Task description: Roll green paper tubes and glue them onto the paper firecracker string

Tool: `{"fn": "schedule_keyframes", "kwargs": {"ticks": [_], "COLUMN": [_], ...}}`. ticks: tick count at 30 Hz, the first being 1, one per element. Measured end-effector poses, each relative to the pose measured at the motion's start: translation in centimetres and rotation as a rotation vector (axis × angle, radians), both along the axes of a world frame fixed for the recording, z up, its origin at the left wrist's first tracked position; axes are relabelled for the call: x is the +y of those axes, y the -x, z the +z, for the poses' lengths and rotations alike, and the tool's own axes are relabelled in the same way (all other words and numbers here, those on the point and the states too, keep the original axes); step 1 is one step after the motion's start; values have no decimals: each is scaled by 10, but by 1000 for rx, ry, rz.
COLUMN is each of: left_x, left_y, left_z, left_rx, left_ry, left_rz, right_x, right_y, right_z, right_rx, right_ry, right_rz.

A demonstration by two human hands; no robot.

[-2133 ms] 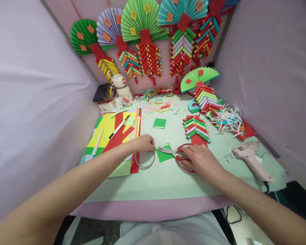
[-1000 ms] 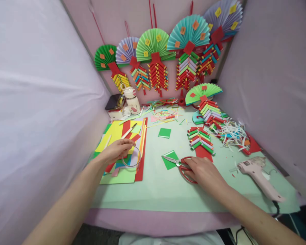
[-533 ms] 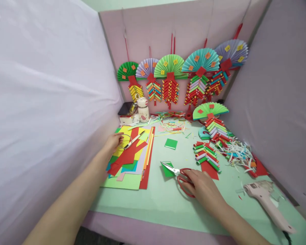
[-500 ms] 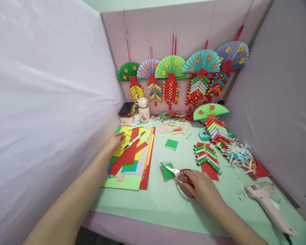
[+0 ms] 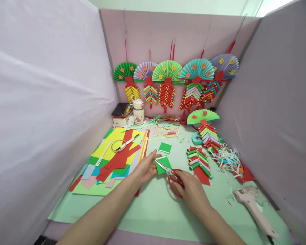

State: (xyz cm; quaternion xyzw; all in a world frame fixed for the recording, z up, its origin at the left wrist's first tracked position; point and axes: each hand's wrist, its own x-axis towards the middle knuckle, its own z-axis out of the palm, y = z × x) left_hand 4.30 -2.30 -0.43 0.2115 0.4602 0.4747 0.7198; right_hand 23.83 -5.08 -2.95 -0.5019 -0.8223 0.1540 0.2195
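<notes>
Left hand (image 5: 145,167) is pinching the left edge of the green square (image 5: 165,160), thumb on top, fingers closed on the paper. The square is lying mid-bench (image 5: 153,212), just right of the coloured paper stack (image 5: 109,160). Right hand (image 5: 192,190) is gripping the red scissors (image 5: 169,173), fingers clamped through the handles. The blades are lying across the square, tips pointing left toward the left hand. Can't tell if the blades are parted. A second green square (image 5: 165,148) is sitting just beyond. A ring (image 5: 116,145) is resting on the stack. A paper-roll bundle (image 5: 198,157) is sitting right of the scissors. A glue gun (image 5: 251,204) is lying near right.
</notes>
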Motion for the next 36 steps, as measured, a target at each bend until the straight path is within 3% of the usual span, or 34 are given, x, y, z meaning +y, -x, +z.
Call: {"fn": "schedule_keyframes", "kwargs": {"ticks": [4,7,12,17,21,23,27,31,36], "left_x": [12,18,23,18,13,11,6,3,3], "left_y": [3,12,26,23,19,16,12,9,7], "left_z": [-8,-18,-20,-13,-14,-15,-14,-18,-24], "left_rx": [-94,-45,51,114,170,218,345,449,470], "left_ry": [-94,-93,-201,-149,-174,-206,-297,-384,-356], "left_rz": [121,288,429,365,283,228,130,47,71], "right_x": [-2,-1,30,77,87,83,76,71,65], "right_y": [1,-2,9,45,58,58,54,54,55], "right_z": [2,7,19,16,8,6,5,2,3], "right_rx": [12,23,-35,-115,-58,139,749,886,991], "right_ry": [62,122,40,-6,-31,8,411,499,523], "right_rz": [23,57,-123,-188,-196,-180,-41,-39,-32]}}
